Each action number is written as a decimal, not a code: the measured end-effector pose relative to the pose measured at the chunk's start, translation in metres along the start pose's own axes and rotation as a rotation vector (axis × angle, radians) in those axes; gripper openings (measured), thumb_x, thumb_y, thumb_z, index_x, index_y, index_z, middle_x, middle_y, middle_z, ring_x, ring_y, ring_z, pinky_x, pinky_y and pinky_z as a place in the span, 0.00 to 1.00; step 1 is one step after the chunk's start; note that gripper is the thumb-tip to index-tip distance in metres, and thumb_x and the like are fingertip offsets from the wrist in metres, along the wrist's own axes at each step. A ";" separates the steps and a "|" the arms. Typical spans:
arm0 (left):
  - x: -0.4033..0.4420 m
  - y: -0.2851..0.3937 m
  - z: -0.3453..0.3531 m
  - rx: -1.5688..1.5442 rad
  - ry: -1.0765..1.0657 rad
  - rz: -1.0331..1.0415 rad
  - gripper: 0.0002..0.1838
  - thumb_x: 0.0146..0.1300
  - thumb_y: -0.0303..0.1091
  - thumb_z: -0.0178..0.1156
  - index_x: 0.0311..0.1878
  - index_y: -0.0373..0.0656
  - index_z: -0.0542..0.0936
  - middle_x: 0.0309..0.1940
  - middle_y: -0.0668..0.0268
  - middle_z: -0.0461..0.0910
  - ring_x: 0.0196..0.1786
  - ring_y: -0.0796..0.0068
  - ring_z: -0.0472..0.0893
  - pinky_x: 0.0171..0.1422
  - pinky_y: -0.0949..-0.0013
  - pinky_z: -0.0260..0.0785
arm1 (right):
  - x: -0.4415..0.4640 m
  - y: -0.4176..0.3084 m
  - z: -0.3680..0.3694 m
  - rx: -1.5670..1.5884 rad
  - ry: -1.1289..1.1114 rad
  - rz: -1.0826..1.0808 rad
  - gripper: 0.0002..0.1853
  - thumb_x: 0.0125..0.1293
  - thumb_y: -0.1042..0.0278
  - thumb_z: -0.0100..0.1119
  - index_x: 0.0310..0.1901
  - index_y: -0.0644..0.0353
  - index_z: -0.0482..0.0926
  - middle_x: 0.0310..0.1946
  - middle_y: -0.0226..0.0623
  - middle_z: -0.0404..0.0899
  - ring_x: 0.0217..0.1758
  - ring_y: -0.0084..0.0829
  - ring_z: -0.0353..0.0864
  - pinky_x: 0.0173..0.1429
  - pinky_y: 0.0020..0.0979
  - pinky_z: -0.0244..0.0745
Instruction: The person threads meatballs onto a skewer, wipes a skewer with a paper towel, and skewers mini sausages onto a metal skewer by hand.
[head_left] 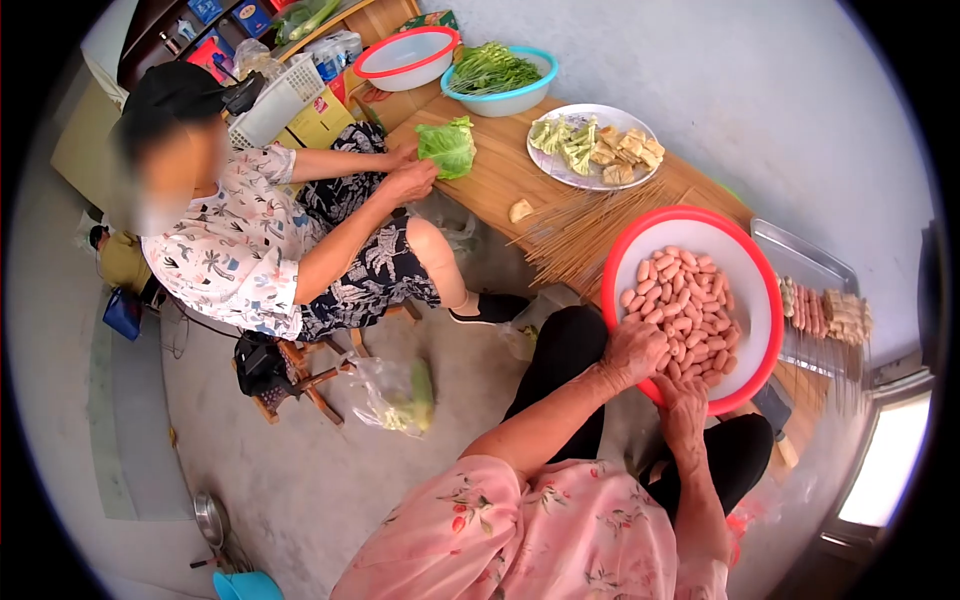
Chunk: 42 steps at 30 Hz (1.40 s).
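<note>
A white basin with a red rim (769,300) rests near my knees at the table's edge, with many small pink sausages (690,300) in it. My left hand (637,353) is closed over the basin's near side, its fingers curled by the sausages. Close beside it, my right hand (684,405) is closed too, fingertips together at the near rim. What either hand grips is hidden by the fingers. Left of the basin, a bundle of thin bamboo skewers (590,235) lies spread on the wooden table (495,205).
A metal tray (800,245) holds filled skewers (825,312); a knife (778,425) lies nearby. A plate (545,172) carries cut vegetables and tofu-like pieces. Behind are a blue-rimmed basin (545,88) of greens and another red-rimmed basin (410,60). A seated person (235,230) holds a lettuce leaf (447,148).
</note>
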<state>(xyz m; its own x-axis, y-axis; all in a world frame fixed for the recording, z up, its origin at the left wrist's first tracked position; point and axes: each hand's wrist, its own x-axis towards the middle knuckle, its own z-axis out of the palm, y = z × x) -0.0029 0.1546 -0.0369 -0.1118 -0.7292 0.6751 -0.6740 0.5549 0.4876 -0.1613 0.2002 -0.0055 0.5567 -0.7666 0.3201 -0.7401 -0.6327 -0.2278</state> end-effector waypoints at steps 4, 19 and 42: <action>0.002 0.004 -0.005 0.011 -0.018 -0.047 0.05 0.52 0.31 0.60 0.25 0.42 0.76 0.25 0.62 0.77 0.33 0.59 0.78 0.37 0.61 0.71 | 0.000 0.003 -0.004 0.035 -0.032 0.009 0.23 0.45 0.81 0.56 0.46 0.52 0.79 0.28 0.33 0.79 0.37 0.35 0.78 0.43 0.36 0.68; -0.002 0.025 -0.013 -0.176 0.079 -0.050 0.05 0.51 0.26 0.63 0.32 0.39 0.79 0.29 0.60 0.79 0.34 0.59 0.79 0.36 0.63 0.73 | -0.014 0.011 -0.015 0.106 -0.120 0.012 0.27 0.47 0.66 0.66 0.53 0.54 0.75 0.38 0.37 0.80 0.45 0.39 0.75 0.54 0.38 0.64; -0.077 -0.170 -0.036 -0.966 0.422 -1.344 0.14 0.55 0.42 0.67 0.33 0.40 0.79 0.25 0.66 0.79 0.24 0.77 0.77 0.29 0.75 0.69 | -0.031 0.038 0.017 -0.032 0.294 0.357 0.06 0.58 0.67 0.61 0.34 0.59 0.81 0.23 0.37 0.77 0.31 0.37 0.75 0.44 0.34 0.67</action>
<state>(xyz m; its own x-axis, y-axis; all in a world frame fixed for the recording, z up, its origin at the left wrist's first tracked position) 0.1466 0.1315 -0.1517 0.4168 -0.7903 -0.4491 0.5463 -0.1771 0.8186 -0.2000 0.1977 -0.0401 0.1384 -0.8691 0.4748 -0.8800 -0.3279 -0.3437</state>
